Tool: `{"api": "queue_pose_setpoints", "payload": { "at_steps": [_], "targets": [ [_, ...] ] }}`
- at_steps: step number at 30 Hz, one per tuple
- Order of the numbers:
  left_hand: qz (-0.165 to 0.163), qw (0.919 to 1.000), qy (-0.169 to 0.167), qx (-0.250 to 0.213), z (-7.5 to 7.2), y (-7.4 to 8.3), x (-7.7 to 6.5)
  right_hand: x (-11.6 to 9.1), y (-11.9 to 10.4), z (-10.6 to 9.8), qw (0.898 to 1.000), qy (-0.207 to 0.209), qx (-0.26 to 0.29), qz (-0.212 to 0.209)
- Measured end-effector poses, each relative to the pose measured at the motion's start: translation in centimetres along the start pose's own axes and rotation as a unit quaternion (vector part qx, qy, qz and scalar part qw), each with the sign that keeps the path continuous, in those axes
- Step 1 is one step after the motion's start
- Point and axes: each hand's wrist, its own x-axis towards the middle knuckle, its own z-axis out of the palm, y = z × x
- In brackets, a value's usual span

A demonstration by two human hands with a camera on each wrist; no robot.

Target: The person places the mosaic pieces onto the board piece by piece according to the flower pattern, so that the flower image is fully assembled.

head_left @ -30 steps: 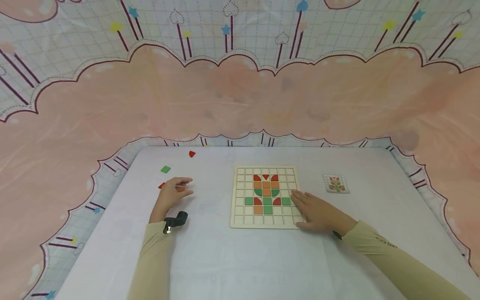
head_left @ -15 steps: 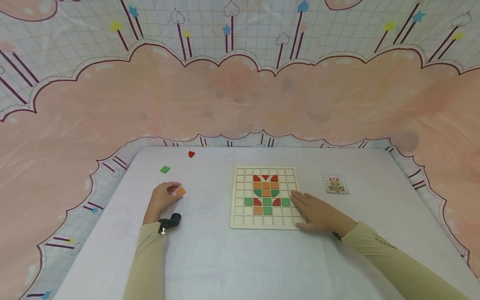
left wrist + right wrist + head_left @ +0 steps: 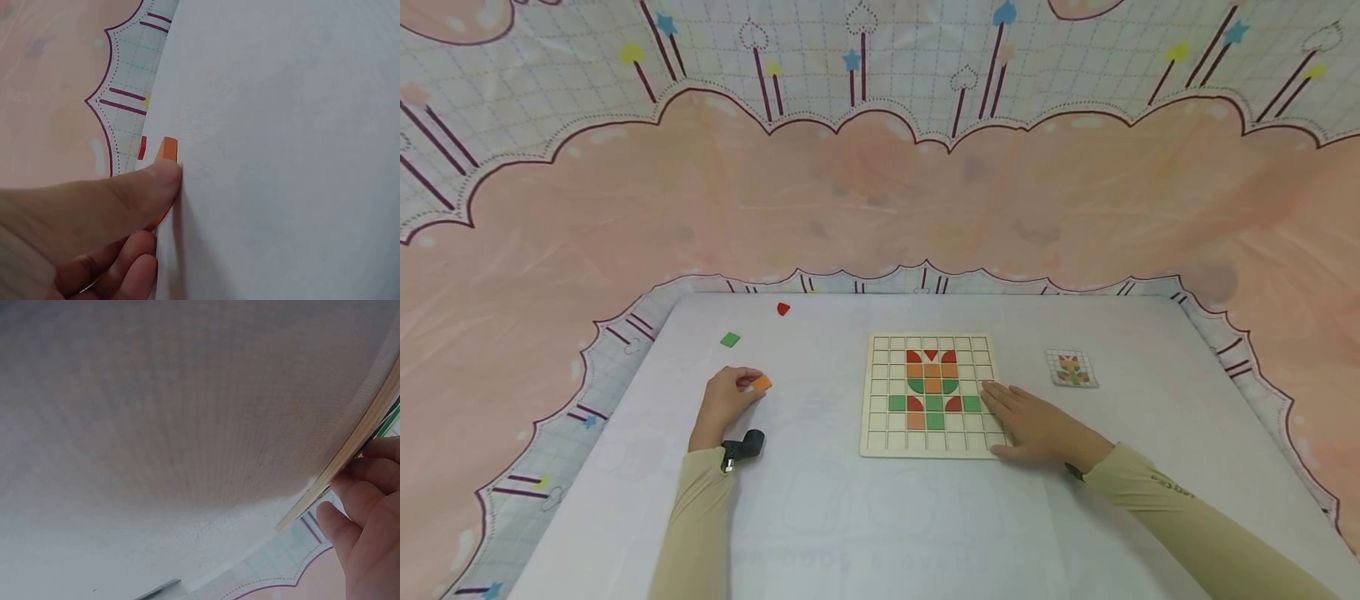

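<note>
My left hand [image 3: 727, 400] pinches an orange square tile [image 3: 762, 383] between thumb and fingers, low over the white table left of the board. In the left wrist view the thumb covers the middle of the orange tile [image 3: 169, 149]. My right hand [image 3: 1037, 425] rests with straight fingers on the right edge of a wooden grid board [image 3: 880, 442]. Red, orange and green tiles lie in the board's cells as a flower-like pattern, among them a green square tile [image 3: 935, 421]. The right wrist view shows the board's side edge [image 3: 340, 465] beside the fingers [image 3: 369, 487].
A green tile [image 3: 730, 340] and a red tile [image 3: 783, 309] lie on the table [image 3: 820, 517] beyond my left hand. To the right of the board is a small card [image 3: 1072, 368] printed with a flower pattern. A patterned cloth [image 3: 880, 200] hangs behind the table.
My left hand has drawn slightly left and down, and an orange tile now shows in its pinch. A red tile once visible beside it is out of sight. The right hand has stayed still.
</note>
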Motion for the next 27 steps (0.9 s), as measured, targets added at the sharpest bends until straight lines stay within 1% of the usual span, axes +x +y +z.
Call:
{"api": "queue_pose_setpoints", "payload": {
  "at_steps": [9,13,21,27],
  "targets": [
    [0.004,1.0000,-0.002,0.007,0.07,-0.21,-0.08,-0.06,-0.14,-0.09,1.000,-0.007,-0.001,0.004],
    [0.005,1.0000,-0.006,-0.002,0.06,-0.29,-0.11,-0.08,-0.28,-0.36,1.000,-0.005,0.007,0.004],
    [0.016,0.9998,-0.007,0.005,0.08,-0.35,-0.15,-0.10,-0.24,-0.40,1.000,0.000,0.001,0.001],
    [0.006,0.9999,-0.009,-0.002,0.04,-0.28,-0.28,-0.12,-0.05,-0.26,1.000,0.004,-0.001,-0.004]
  ]
}}
